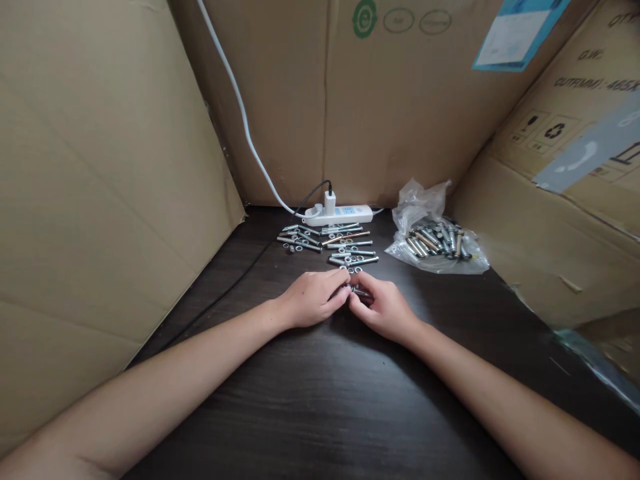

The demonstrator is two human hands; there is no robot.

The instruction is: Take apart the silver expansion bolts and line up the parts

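My right hand (387,310) is closed around a metal bolt (363,293), which lies roughly level just above the dark table. At the bolt's left end, the fingers of my left hand (313,298) are pinched together, meeting my right fingertips. Whatever small part sits between the left fingers is hidden. Just beyond my fingertips lie several loose washers (358,271). Behind them, long bolts (353,261) are laid out in rows, with rings and nuts among them. A second group of bolts and rings (300,239) lies to the left.
A clear plastic bag (473,261) of bolts stands at the back right. A white power strip (357,215) with a plugged-in charger (330,203) sits at the back. A black cable (240,277) crosses the table on the left. Cardboard walls (280,100) enclose the back and sides.
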